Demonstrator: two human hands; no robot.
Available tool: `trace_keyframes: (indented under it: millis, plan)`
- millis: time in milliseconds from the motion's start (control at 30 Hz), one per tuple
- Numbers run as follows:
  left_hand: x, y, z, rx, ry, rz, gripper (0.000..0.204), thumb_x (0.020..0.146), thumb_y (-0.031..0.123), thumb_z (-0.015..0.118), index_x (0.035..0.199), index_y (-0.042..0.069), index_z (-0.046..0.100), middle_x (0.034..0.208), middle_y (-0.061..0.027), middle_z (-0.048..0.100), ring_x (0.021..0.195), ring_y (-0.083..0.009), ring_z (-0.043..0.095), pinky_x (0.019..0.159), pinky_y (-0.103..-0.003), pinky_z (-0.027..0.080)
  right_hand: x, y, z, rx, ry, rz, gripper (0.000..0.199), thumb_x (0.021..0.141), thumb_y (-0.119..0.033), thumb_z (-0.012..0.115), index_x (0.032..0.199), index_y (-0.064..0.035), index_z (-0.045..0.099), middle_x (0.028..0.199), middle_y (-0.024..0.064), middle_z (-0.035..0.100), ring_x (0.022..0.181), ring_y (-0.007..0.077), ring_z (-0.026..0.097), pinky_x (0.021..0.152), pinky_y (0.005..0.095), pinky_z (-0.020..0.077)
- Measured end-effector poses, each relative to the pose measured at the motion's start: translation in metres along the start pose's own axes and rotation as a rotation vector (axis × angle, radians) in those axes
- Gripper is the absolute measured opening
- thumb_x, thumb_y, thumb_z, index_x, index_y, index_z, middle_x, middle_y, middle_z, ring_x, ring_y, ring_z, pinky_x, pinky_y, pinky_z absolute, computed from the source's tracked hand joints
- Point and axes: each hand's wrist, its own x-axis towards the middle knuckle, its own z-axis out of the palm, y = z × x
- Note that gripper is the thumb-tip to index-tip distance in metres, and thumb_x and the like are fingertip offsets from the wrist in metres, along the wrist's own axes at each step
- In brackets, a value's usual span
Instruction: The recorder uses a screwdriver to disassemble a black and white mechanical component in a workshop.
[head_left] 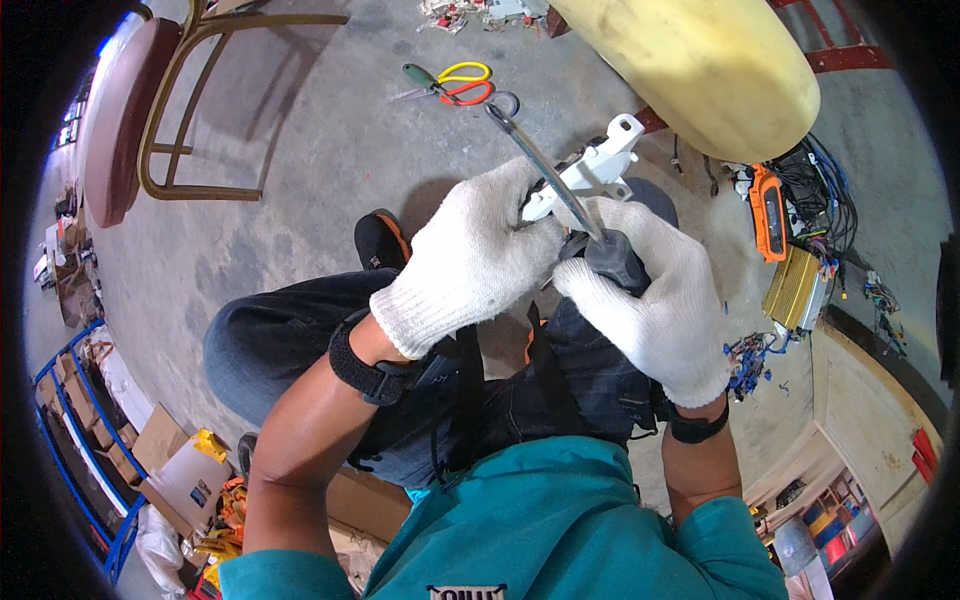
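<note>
My left hand [481, 250], in a white knitted glove, is closed around a white plastic part [602, 165] with a lug and a hole at its far end. A screwdriver [540, 168] is in my gloved right hand [655, 295]; the fingers wrap its black handle. Its long metal shaft crosses in front of the white part and points to the far left, with the tip in the air. Both hands are close together above my lap, and the fingers hide the lower part of the white piece.
Scissors with yellow and red handles [466, 84] lie on the concrete floor beside a green-handled tool [420, 76]. A large yellowish rounded object [710, 70] stands far right. An orange device [768, 212], cables [830, 200] and a gold metal box [792, 290] lie right. A chair [135, 120] stands far left.
</note>
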Motion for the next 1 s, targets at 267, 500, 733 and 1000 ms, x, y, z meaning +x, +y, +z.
trace_keyframes:
  millis: [267, 500, 733, 1000]
  plan:
    - [-0.004, 0.008, -0.008, 0.048, -0.006, 0.055, 0.027, 0.098, 0.017, 0.063, 0.12, 0.001, 0.063, 0.083, -0.012, 0.071, 0.072, -0.0154, 0.069, 0.066, -0.034, 0.054, -0.001, -0.004, 0.001, 0.008, 0.008, 0.071, 0.031, 0.084, -0.012, 0.08, 0.112, -0.0013, 0.07, 0.09, 0.0124, 0.071, 0.077, 0.0195, 0.068, 0.074, 0.0323, 0.0547]
    - [-0.008, 0.003, -0.013, -0.412, -0.209, -0.034, 0.051, 0.102, 0.019, 0.062, 0.147, 0.0, 0.051, 0.107, -0.0047, 0.066, 0.092, -0.0108, 0.059, 0.081, -0.028, 0.052, -0.004, -0.005, -0.007, -0.002, 0.011, 0.106, 0.032, 0.084, -0.012, 0.08, 0.112, -0.0012, 0.07, 0.088, 0.011, 0.07, 0.079, 0.0144, 0.065, 0.075, 0.0305, 0.0537]
    - [-0.004, 0.004, -0.011, -0.356, -0.239, 0.015, 0.05, 0.103, 0.021, 0.063, 0.146, -0.001, 0.052, 0.108, -0.0028, 0.066, 0.093, -0.0101, 0.058, 0.085, -0.027, 0.051, -0.006, -0.003, -0.008, 0.036, 0.002, 0.109, 0.034, 0.084, -0.014, 0.081, 0.114, -0.0014, 0.069, 0.091, 0.0092, 0.071, 0.082, 0.0136, 0.065, 0.077, 0.0307, 0.0539]
    - [-0.007, 0.003, -0.013, -0.344, -0.143, -0.021, 0.048, 0.1, 0.025, 0.068, 0.139, -0.002, 0.057, 0.111, -0.0041, 0.067, 0.1, -0.0105, 0.059, 0.09, -0.028, 0.05, -0.013, -0.006, 0.004, -0.097, 0.185, 0.157, 0.039, 0.082, -0.018, 0.084, 0.113, -0.0028, 0.066, 0.086, 0.0085, 0.067, 0.079, 0.0208, 0.067, 0.074, 0.0334, 0.0542]
